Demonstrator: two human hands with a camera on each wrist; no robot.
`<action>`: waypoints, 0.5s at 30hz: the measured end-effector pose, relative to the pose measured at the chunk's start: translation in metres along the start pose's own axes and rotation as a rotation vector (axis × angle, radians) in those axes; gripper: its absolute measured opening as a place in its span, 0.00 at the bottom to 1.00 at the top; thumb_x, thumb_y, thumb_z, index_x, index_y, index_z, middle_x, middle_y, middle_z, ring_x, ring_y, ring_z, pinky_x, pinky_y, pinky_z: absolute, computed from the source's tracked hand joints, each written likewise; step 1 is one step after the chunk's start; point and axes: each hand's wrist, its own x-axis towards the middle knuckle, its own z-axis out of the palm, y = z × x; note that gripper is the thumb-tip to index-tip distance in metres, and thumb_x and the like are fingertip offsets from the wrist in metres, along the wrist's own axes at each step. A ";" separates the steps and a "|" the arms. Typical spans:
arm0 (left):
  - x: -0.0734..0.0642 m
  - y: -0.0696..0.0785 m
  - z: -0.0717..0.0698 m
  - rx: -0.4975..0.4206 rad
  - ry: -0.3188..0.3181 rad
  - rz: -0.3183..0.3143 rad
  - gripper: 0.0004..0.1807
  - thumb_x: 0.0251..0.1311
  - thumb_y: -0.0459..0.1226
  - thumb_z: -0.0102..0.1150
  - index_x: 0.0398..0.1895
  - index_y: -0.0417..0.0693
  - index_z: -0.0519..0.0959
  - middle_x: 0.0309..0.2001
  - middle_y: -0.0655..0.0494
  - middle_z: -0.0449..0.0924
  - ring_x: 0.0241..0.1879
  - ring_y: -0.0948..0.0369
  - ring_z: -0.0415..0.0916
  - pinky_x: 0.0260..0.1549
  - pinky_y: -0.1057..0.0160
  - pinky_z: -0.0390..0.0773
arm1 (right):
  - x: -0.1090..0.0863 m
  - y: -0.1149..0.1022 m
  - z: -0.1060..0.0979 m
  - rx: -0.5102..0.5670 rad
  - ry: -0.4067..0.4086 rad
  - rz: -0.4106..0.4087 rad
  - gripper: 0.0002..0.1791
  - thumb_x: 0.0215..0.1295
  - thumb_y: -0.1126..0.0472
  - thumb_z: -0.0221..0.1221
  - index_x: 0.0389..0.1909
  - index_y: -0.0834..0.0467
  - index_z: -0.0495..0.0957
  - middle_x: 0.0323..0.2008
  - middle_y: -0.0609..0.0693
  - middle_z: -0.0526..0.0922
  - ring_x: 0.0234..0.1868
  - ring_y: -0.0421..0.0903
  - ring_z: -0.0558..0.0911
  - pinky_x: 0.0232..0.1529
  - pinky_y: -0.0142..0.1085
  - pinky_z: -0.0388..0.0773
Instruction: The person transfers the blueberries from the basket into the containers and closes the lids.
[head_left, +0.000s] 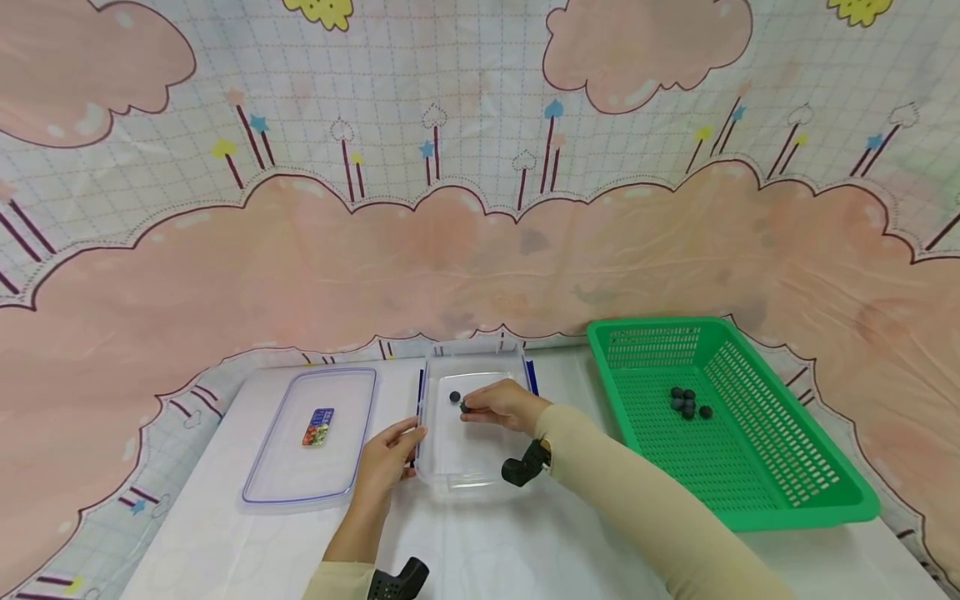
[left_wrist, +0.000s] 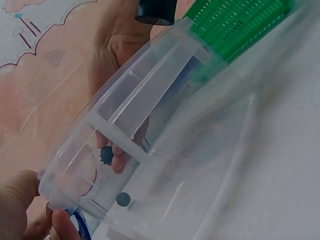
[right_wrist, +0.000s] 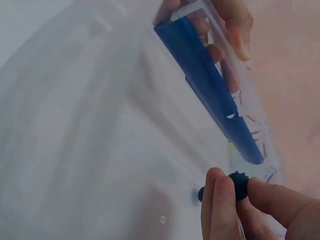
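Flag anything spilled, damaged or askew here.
Nothing stands out. Dark berries sit inside the green basket and clear container, the right hand pinches one, the left hand grips the container, and the lid lies flat.

This seems a makeshift booth (home or studio, I can't tell from here), a white table [head_left: 465, 542] before a cartoon-cloud backdrop [head_left: 420, 267].

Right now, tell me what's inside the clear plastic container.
One loose blueberry lies inside the container; the right hand pinches a second blueberry close by. In the head view, that hand covers part of the container's floor, hiding anything beneath.
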 end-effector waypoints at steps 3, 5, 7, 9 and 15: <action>-0.001 0.001 0.000 0.001 0.003 -0.003 0.22 0.61 0.39 0.64 0.58 0.41 0.79 0.27 0.60 0.74 0.27 0.66 0.69 0.19 0.71 0.75 | 0.002 0.000 0.000 0.004 0.014 0.012 0.15 0.66 0.74 0.58 0.53 0.75 0.76 0.40 0.61 0.83 0.34 0.46 0.86 0.47 0.34 0.83; -0.001 0.002 0.000 0.001 0.005 -0.005 0.22 0.61 0.39 0.64 0.58 0.42 0.79 0.28 0.60 0.74 0.27 0.66 0.69 0.19 0.71 0.75 | 0.003 0.000 0.001 0.009 0.024 0.015 0.14 0.65 0.75 0.58 0.51 0.75 0.77 0.38 0.61 0.83 0.34 0.46 0.86 0.46 0.35 0.83; -0.002 0.003 0.001 0.001 0.010 -0.009 0.22 0.61 0.40 0.64 0.58 0.42 0.79 0.28 0.60 0.75 0.27 0.66 0.69 0.19 0.71 0.76 | 0.005 0.000 0.001 0.018 0.039 0.026 0.14 0.65 0.75 0.59 0.50 0.75 0.78 0.39 0.61 0.84 0.33 0.46 0.86 0.46 0.34 0.83; -0.002 0.003 0.000 -0.001 0.012 -0.009 0.23 0.61 0.40 0.65 0.58 0.42 0.79 0.28 0.60 0.75 0.27 0.66 0.70 0.19 0.71 0.76 | 0.006 0.000 0.001 0.028 0.048 0.032 0.14 0.65 0.75 0.59 0.50 0.75 0.78 0.42 0.63 0.84 0.32 0.46 0.86 0.46 0.34 0.83; -0.003 0.001 0.000 -0.008 0.018 0.005 0.23 0.60 0.41 0.66 0.57 0.41 0.80 0.28 0.60 0.75 0.27 0.66 0.70 0.19 0.71 0.76 | 0.008 0.000 -0.001 0.068 0.060 0.039 0.17 0.65 0.76 0.58 0.54 0.77 0.75 0.52 0.69 0.80 0.35 0.47 0.87 0.47 0.33 0.82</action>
